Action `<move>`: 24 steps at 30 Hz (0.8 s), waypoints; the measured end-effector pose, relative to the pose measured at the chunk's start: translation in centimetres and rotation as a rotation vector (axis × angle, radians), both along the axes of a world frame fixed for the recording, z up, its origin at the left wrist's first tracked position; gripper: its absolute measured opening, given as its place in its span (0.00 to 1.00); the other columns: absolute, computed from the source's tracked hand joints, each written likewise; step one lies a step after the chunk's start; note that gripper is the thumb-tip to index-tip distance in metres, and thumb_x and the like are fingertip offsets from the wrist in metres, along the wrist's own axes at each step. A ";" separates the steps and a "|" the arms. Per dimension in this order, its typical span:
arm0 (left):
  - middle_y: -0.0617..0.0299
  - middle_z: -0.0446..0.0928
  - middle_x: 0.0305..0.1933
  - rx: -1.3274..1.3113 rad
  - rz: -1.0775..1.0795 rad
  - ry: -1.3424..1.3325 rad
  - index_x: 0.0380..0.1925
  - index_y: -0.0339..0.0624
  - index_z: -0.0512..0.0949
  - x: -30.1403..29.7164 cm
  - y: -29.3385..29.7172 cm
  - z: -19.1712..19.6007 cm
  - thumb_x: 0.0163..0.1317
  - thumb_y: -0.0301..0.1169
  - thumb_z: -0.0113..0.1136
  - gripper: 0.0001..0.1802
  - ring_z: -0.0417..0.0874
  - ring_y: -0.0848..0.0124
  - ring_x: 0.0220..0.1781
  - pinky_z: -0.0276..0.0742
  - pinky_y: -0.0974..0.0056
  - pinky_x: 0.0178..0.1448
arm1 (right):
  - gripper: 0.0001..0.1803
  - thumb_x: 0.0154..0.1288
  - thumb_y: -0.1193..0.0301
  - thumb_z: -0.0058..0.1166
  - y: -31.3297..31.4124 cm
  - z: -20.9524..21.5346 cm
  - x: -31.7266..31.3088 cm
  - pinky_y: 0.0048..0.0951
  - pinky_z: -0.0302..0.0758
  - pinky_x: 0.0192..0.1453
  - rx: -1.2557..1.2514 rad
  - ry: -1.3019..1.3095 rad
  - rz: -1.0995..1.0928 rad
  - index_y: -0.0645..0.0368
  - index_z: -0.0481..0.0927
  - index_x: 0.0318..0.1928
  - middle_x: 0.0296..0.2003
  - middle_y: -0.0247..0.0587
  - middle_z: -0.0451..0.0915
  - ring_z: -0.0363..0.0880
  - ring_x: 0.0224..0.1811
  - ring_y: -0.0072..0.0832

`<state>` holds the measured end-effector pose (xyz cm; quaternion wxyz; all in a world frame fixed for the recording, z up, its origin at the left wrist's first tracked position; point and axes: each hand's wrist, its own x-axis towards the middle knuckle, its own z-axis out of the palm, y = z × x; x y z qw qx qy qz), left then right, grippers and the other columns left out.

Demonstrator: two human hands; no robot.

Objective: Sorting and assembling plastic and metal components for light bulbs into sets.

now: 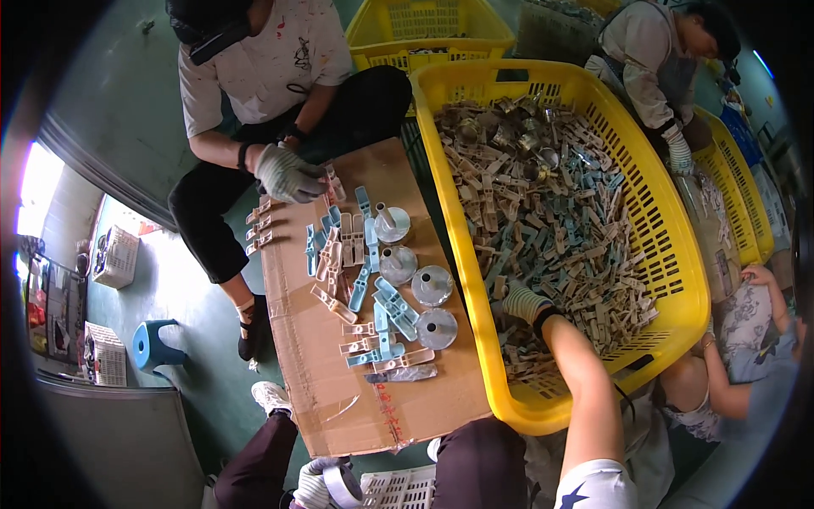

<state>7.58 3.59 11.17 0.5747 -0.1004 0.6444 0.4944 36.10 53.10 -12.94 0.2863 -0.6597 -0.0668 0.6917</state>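
Note:
My right hand [524, 302], in a striped knit glove, reaches into the big yellow basket [479, 331] and touches the heap of plastic clips [551, 229]; its fingertips are hidden among them. At the lower edge my left hand [314, 485], also gloved, is closed around a grey ring-shaped piece [342, 486]. Between me and a co-worker lies a cardboard sheet [339, 416]. Loose blue clips [395, 307] and beige clips [334, 303] are spread over it. Beside them stand several round metal pieces with short stems [437, 328]. A clear-wrapped strip [404, 373] lies nearest me.
Opposite sits a co-worker, whose gloved hand [290, 174] is over the cardboard's far edge. Metal cups [530, 136] lie at the heap's far end. Another yellow basket [428, 25] stands behind. A blue stool [157, 343] is at left, and a white crate [398, 489] sits by my legs.

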 end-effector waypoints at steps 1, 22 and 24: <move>0.54 0.81 0.40 0.024 -0.117 0.077 0.41 0.34 0.79 0.0 -0.1 0.6 0.62 0.26 0.56 0.09 0.82 0.64 0.43 0.77 0.64 0.49 | 0.21 0.63 0.57 0.56 0.1 -1.8 0.3 0.32 0.76 0.48 0.081 -0.050 0.135 0.57 0.72 0.48 0.37 0.45 0.77 0.77 0.40 0.29; 0.53 0.83 0.34 0.114 0.048 -0.010 0.34 0.35 0.83 -0.8 -2.9 -3.3 0.51 0.19 0.65 0.09 0.84 0.63 0.34 0.83 0.62 0.39 | 0.18 0.48 0.69 0.64 -3.2 12.8 -0.4 0.27 0.69 0.36 0.570 -0.076 0.648 0.54 0.71 0.39 0.29 0.33 0.73 0.71 0.30 0.29; 0.56 0.83 0.35 0.170 0.036 -0.002 0.35 0.37 0.83 -0.8 -3.4 -4.4 0.52 0.18 0.64 0.09 0.84 0.66 0.33 0.82 0.64 0.39 | 0.23 0.49 0.68 0.62 -1.8 12.5 1.6 0.30 0.70 0.39 0.603 -0.107 0.639 0.56 0.68 0.44 0.37 0.38 0.71 0.70 0.35 0.30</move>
